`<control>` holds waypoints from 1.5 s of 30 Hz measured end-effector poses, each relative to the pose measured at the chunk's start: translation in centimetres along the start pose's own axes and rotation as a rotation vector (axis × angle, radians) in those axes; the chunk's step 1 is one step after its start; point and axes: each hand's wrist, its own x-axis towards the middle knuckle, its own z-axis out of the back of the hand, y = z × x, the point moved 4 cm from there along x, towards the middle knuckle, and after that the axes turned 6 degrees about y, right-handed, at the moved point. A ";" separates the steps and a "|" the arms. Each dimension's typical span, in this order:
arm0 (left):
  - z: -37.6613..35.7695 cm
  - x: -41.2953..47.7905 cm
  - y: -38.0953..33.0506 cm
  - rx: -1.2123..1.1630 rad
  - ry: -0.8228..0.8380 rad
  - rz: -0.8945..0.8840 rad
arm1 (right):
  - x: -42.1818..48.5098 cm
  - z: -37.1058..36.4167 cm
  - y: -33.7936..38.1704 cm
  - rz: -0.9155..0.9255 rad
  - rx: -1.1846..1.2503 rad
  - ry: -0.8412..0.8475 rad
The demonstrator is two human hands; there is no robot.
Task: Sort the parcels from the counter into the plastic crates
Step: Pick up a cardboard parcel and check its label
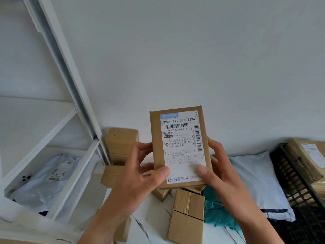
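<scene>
I hold a small brown cardboard parcel (177, 147) upright in front of me, its white shipping label facing the camera. My left hand (140, 171) grips its left edge, thumb pressed on the label's lower left corner. My right hand (216, 171) grips the right edge, thumb on the label's lower right. Below it, several more brown boxes (188, 213) lie on the white marble-patterned counter (154, 224). A black plastic crate (297, 187) stands at the right with a brown labelled box (307, 155) in it.
A white poly mailer (256, 184) and a teal bag (216, 213) lie on the counter beside the crate. Stacked brown boxes (121, 143) stand against the wall. At the left a white metal shelf (73, 110) holds a grey poly mailer (47, 178).
</scene>
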 end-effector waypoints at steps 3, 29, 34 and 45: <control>0.3 -1.2 -0.5 0.013 -0.025 -0.040 | -0.6 -0.6 0.4 0.015 0.024 0.015; 6.1 -1.1 2.4 0.063 -0.056 -0.030 | 2.5 -5.5 -1.8 0.065 0.015 -0.015; 6.9 1.1 5.2 0.117 -0.088 0.079 | 5.4 -5.8 -6.5 -0.098 -0.014 -0.066; 5.3 3.2 10.9 -0.126 -0.212 0.191 | 5.5 -5.3 -10.9 -0.244 0.254 -0.329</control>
